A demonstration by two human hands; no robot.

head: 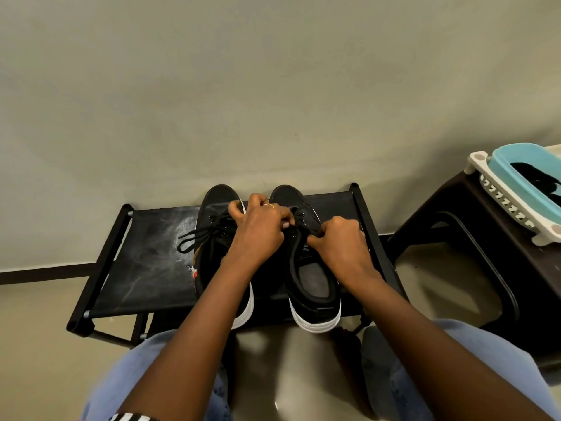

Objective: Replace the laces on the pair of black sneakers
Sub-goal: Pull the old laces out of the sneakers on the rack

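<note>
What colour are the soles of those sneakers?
White, under black uppers; the head view shows it best at the heel of the right sneaker.

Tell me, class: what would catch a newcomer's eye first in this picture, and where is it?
First, the two hands at the centre: the left hand and right hand both pinch the lace over the right-hand sneaker. Beside it, the left-hand sneaker has its lace loops trailing onto the black rack. At far right, a blue basin sits on a dark stool.

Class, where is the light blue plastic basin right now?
The light blue plastic basin sits at the head view's right edge, atop a dark brown stool, right of the black shoe rack.
</note>
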